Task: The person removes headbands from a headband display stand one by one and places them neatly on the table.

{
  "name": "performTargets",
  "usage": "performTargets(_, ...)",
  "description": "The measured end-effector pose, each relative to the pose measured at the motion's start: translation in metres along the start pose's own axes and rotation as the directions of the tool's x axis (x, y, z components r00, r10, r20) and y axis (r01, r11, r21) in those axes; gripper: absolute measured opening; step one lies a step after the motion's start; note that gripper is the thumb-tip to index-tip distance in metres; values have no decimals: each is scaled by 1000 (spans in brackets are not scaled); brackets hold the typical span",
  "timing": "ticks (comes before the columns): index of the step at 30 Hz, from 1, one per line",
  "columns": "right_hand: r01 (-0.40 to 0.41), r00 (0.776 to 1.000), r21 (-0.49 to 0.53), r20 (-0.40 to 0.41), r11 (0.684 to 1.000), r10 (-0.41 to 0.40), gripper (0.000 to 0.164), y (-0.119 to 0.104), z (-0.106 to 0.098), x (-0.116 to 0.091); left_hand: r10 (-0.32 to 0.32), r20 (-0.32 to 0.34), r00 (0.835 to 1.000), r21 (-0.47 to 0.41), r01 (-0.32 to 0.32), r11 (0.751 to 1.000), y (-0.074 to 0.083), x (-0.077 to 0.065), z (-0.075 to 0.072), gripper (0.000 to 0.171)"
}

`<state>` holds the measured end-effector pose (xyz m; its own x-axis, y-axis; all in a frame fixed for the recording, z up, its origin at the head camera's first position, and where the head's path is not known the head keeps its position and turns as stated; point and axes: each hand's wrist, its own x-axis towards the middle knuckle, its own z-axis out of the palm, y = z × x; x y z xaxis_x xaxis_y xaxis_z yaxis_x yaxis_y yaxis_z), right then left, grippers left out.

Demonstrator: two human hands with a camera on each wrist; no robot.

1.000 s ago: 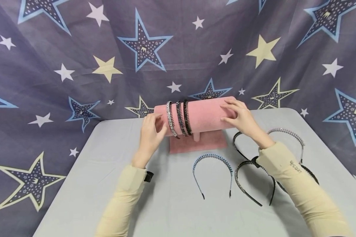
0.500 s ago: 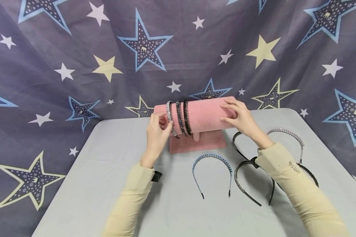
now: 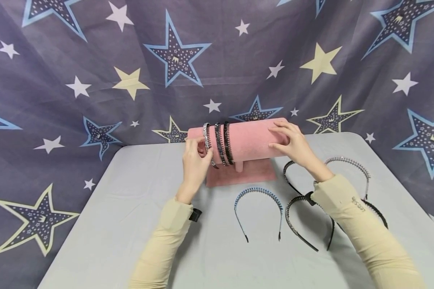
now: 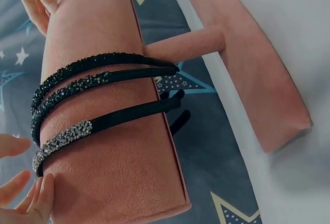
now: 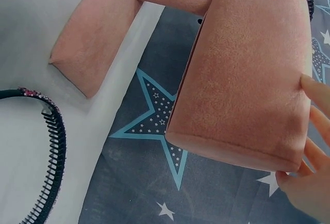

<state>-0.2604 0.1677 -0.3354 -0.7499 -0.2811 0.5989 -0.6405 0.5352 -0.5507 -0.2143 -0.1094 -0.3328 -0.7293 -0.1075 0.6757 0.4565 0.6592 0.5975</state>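
A pink headband stand [image 3: 251, 138] has a padded horizontal roll on a short post. Three headbands circle the roll's left part: a silver glittery headband [image 4: 72, 133] nearest the end, then a dark beaded headband [image 4: 67, 97] and a black beaded headband [image 4: 87, 63]. My left hand [image 3: 195, 164] pinches at the silver headband, with thumb and fingertips on either side of it and some fingers pressed on the pink surface. My right hand [image 3: 292, 146] grips the roll's right end; in the right wrist view its fingers [image 5: 317, 121] lie along the side and the thumb reaches the end's edge.
On the grey table [image 3: 123, 200] lie a blue headband [image 3: 259, 190], a dark glittery headband [image 3: 290, 212] and several other headbands partly under my right forearm. A pale pink headband [image 3: 354, 162] lies at the right. A star-patterned cloth [image 3: 217, 60] hangs behind the table.
My left hand has moved right from the roll's left end to the silver headband, its thumb now overlapping that headband. The right hand and the stand stay in place.
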Motion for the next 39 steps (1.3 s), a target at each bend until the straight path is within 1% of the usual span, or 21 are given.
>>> performTargets(6, -1, 1000, 5, -7, 1000, 1, 46, 1, 0, -1, -16, -12, 1000, 20, 16, 1000, 0, 1, 5, 27)
performTargets(13, -10, 1000, -5, -4, 1000, 10, 47, 2, 0, -2, -49, -24, 998, 43, 50, 998, 3, 1, 8, 26)
performTargets(19, -10, 1000, 8, -1, 1000, 10, 46, 2, -1, -1, -35, -56, 998, 82, 40, 996, 4, 1, 10, 23)
performTargets(22, -8, 1000, 8, -1, 1000, 8, 46, 1, 0, -1, -39, -74, 996, 89, 46, 995, 4, 1, 11, 21)
performTargets(29, -6, 1000, 9, 2, 1000, 6, 46, 1, 1, 1, -66, -108, 992, 80, 75, 994, 3, 3, 10, 19)
performTargets(39, 10, 1000, 15, -10, 1000, -10, 47, 2, 1, 0, -92, -116, 989, 57, 99, 993, 0, 2, 4, 21)
